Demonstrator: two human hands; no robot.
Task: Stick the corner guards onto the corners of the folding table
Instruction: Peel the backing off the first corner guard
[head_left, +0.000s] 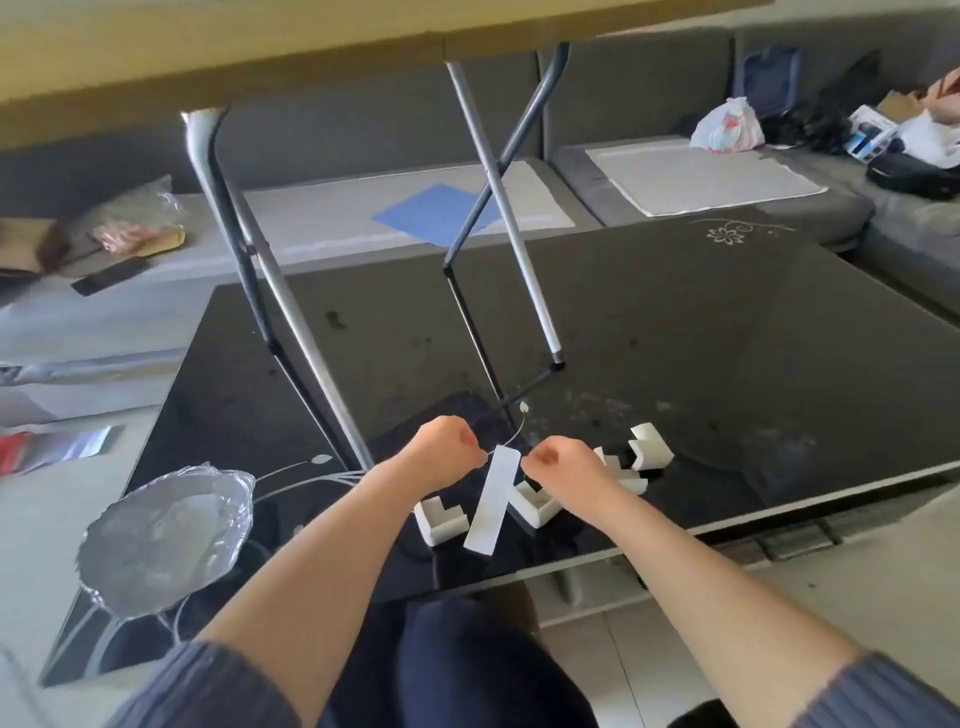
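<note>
We pinch the white adhesive strip (492, 500) between left hand (447, 449) and right hand (558, 467), just above the white L-shaped foam corner guards (535, 503), and should peel slowly, keeping it flat.

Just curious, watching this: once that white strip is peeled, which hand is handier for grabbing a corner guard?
Probably the right hand: several corner guards lie directly under and beside it on the black glass table. The left hand, pinching the white strip, has only one guard nearby.
</note>
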